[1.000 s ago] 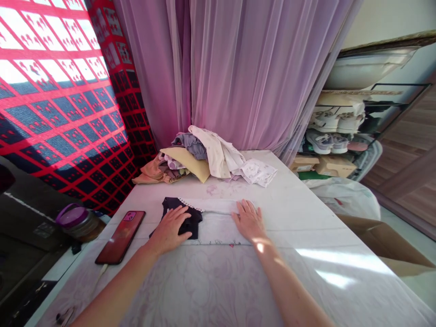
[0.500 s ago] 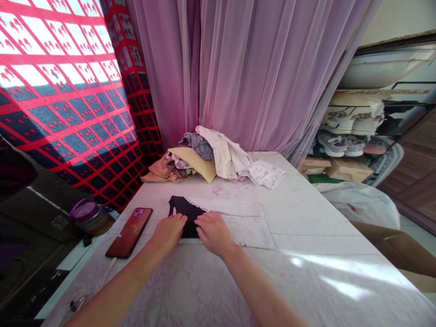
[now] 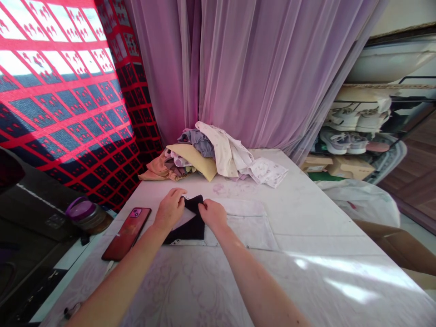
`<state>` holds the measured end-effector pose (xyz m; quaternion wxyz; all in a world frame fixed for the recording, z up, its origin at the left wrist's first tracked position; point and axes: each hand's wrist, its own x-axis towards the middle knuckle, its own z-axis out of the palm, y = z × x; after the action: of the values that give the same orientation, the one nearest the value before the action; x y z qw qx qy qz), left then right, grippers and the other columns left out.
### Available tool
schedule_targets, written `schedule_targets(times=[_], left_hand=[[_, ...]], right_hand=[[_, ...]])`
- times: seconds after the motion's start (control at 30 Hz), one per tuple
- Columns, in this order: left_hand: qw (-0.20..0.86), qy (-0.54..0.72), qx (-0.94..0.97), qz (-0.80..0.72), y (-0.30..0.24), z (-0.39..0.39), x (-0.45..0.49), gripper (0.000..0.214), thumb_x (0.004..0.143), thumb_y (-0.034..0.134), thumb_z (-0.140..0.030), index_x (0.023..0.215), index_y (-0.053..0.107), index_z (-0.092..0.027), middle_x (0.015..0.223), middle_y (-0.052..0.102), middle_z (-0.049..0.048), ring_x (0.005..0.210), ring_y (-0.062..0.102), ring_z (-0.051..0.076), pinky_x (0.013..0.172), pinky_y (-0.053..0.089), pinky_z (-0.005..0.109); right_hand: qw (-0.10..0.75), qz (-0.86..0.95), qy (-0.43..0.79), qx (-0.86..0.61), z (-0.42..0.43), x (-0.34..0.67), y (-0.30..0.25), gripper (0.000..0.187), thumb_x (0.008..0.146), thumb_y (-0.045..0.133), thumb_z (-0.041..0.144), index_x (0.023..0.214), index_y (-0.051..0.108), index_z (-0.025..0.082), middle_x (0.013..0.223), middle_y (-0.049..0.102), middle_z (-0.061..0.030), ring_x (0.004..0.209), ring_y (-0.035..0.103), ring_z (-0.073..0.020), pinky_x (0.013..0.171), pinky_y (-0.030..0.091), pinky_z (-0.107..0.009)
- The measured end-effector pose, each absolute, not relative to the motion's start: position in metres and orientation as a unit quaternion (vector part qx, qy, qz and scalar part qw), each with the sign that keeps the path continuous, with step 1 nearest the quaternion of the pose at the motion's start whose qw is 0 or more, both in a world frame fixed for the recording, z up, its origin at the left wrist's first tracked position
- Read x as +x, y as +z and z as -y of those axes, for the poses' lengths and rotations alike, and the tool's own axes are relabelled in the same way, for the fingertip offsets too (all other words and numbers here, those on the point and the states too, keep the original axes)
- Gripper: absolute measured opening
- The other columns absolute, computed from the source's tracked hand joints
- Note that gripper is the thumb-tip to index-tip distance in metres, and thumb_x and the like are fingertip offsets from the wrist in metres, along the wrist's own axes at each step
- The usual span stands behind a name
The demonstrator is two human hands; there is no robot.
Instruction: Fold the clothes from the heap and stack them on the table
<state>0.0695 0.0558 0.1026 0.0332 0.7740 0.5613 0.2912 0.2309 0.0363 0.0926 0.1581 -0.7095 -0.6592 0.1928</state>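
Just left of the middle of the frame, the left hand (image 3: 170,209) and the right hand (image 3: 213,214) met over a black cloth (image 3: 190,230). Each hand pinched the cloth's upper edge between thumb and fingertips, and the rest of the fingers were curled in. The cloth's lower part lay flat on the left end of a white garment (image 3: 247,222), which was spread across the pale table (image 3: 316,218). A red phone (image 3: 126,232) lay on the table to the left of the left forearm, near but not touching it. Further left stood a jar with a purple lid (image 3: 83,211). Above the hands, at the far edge of the table, sat a pile of clothes (image 3: 214,156) against a purple curtain (image 3: 259,68). A red patterned curtain (image 3: 51,91) filled the upper left, and a shoe rack (image 3: 354,127) stood at the right.
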Motion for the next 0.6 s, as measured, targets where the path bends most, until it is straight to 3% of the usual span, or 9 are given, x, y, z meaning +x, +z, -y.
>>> schedule_targets(times=[0.1, 0.27, 0.4, 0.5, 0.6], left_hand=[[0.054, 0.256, 0.805, -0.532, 0.083, -0.061, 0.063, 0.028, 0.086, 0.041, -0.018, 0.104, 0.062, -0.022, 0.110, 0.067, 0.0051, 0.105, 0.061, 0.018, 0.098, 0.046, 0.032], [0.087, 0.145, 0.847, -0.505, 0.056, -0.064, 0.063, 0.039, 0.093, 0.040, -0.033, 0.126, 0.056, -0.020, 0.138, 0.054, 0.0071, 0.132, 0.044, 0.023, 0.111, 0.035, 0.043], [0.091, 0.115, 0.839, -0.524, 0.052, -0.064, 0.065, 0.044, 0.095, 0.035, -0.037, 0.131, 0.053, -0.020, 0.145, 0.047, 0.0072, 0.137, 0.037, 0.026, 0.112, 0.031, 0.050], [0.076, 0.123, 0.835, -0.531, 0.055, -0.065, 0.072, 0.045, 0.097, 0.030, -0.037, 0.130, 0.055, -0.020, 0.145, 0.048, 0.0074, 0.137, 0.037, 0.026, 0.113, 0.030, 0.049], [0.071, 0.109, 0.838, -0.529, 0.056, -0.066, 0.083, 0.048, 0.097, 0.028, -0.035, 0.137, 0.048, -0.018, 0.148, 0.043, 0.0090, 0.140, 0.033, 0.025, 0.114, 0.028, 0.047]], right_hand=[[0.169, 0.629, 0.235, -0.722, -0.042, 0.238, 0.091, 0.030, 0.090, 0.044, 0.041, 0.096, 0.068, 0.024, 0.091, 0.073, -0.0055, 0.088, 0.066, -0.0210, 0.067, 0.042, -0.028], [0.192, 0.598, 0.251, -0.737, -0.042, 0.243, 0.087, 0.037, 0.088, 0.050, 0.035, 0.121, 0.058, 0.022, 0.094, 0.073, -0.0040, 0.094, 0.066, -0.0219, 0.075, 0.044, -0.029], [0.215, 0.600, 0.222, -0.738, -0.035, 0.249, 0.089, 0.033, 0.092, 0.043, 0.032, 0.119, 0.060, 0.023, 0.093, 0.073, -0.0035, 0.091, 0.066, -0.0211, 0.077, 0.045, -0.030], [0.247, 0.679, 0.141, -0.676, -0.028, 0.249, 0.088, 0.035, 0.096, 0.035, 0.028, 0.119, 0.062, 0.023, 0.112, 0.069, -0.0062, 0.105, 0.061, -0.0192, 0.089, 0.043, -0.030], [0.220, 0.783, 0.087, -0.575, -0.019, 0.247, 0.080, 0.041, 0.096, 0.036, 0.033, 0.131, 0.055, 0.022, 0.139, 0.053, -0.0074, 0.132, 0.042, -0.0215, 0.110, 0.029, -0.040]])
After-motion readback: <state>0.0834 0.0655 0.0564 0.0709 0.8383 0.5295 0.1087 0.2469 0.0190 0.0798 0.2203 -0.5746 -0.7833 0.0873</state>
